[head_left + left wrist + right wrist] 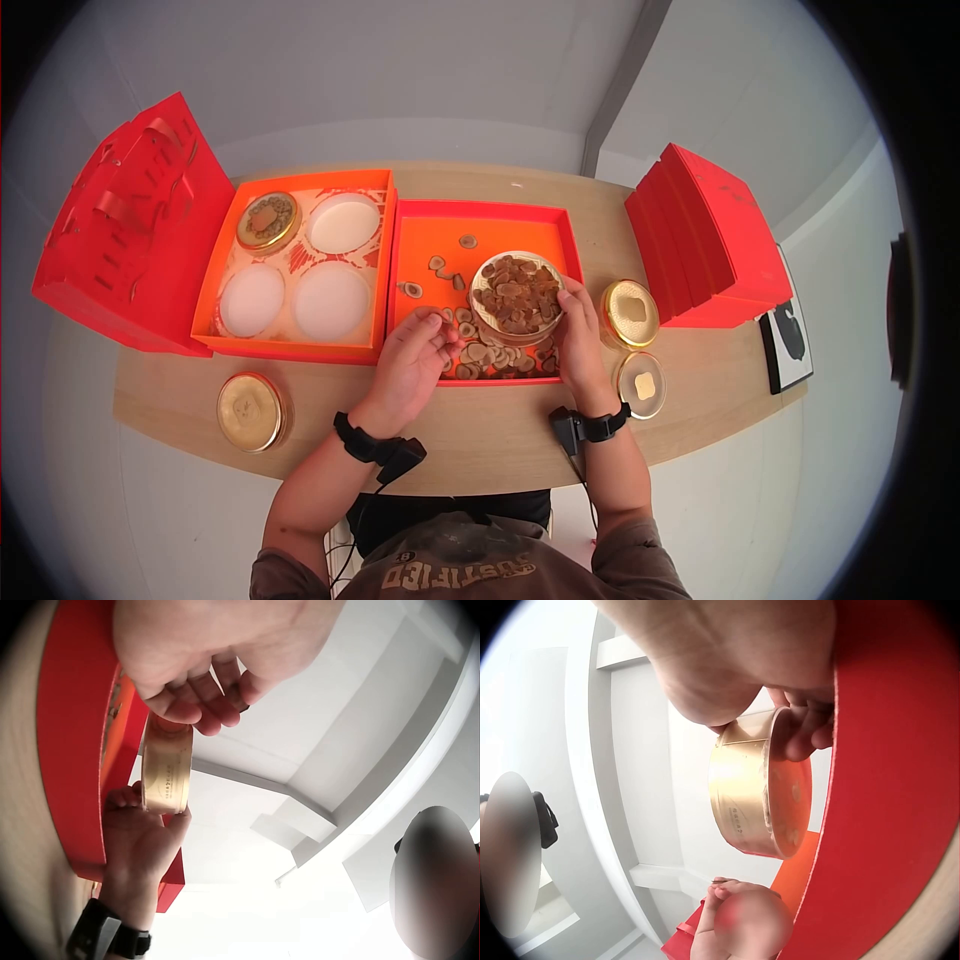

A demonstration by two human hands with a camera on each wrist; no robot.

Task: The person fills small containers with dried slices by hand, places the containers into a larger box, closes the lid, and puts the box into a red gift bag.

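My right hand [583, 345] grips a round gold tin [739, 787] by its side, thumb near the rim and fingers under the base. Brown dried slices [516, 293] fill the tin to the top. Close to its left, my left hand [405, 365] pinches a small thin dark slice [244, 709] between thumb and fingertips. Both hands are over a red box tray [430, 225] with an orange inside. Loose pale-rimmed dried slices [485, 357] are heaped at the tray's near side, and several lie scattered farther back. The tin hides part of the heap.
Left of the tray, an orange box [285, 345] has round wells, one holding a filled jar [268, 222]. A gold-lidded tin [250, 412] stands front left. Two round lids or tins, one gold [630, 315], one clear [642, 385], lie right. Red bags [125, 235] and boxes [705, 240] flank these.
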